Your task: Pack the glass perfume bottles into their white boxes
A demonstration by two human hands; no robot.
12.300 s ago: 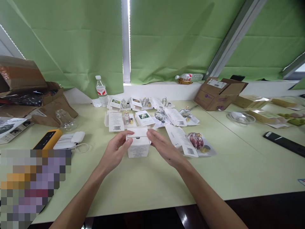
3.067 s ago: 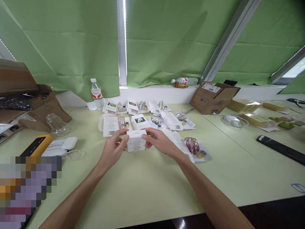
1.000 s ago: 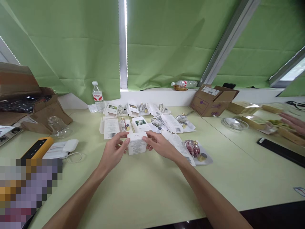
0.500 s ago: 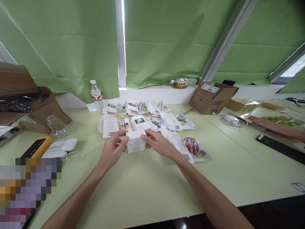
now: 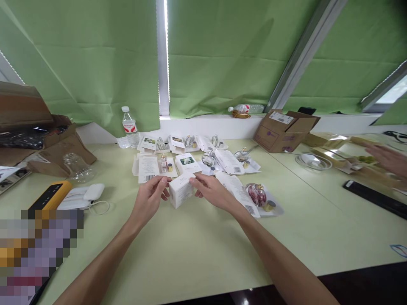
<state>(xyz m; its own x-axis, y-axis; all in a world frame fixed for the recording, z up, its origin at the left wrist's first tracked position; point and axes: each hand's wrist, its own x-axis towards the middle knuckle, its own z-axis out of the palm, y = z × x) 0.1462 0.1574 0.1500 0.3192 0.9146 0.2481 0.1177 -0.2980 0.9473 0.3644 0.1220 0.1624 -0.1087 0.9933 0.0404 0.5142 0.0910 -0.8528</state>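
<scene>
A small white carton (image 5: 182, 191) with fine print is held just above the table, turned so that two sides and its top show. My right hand (image 5: 211, 190) grips its right side, thumb in front and fingers behind. At the upper left corner, the curled fingers of my left hand (image 5: 151, 195) touch the carton; some fingertips are hidden. Just behind lies another white carton (image 5: 188, 163) with a flower picture. Opened cartons surround it, with a pink perfume bottle (image 5: 163, 163), a gold cap (image 5: 170, 167) and a dark red bottle (image 5: 256, 194) in white trays.
A water bottle (image 5: 129, 127) stands at the back left, near a clear jar (image 5: 78, 167) and a yellow power strip (image 5: 47, 199). To the right are a cardboard box (image 5: 281, 131), a coiled cable (image 5: 313, 161), a black bar (image 5: 375, 199) and another person's blurred hand (image 5: 389, 159).
The carton has turned in my hands, bringing its left side into view. My left thumb has slid off its front. The other person's hand has moved up and right.
</scene>
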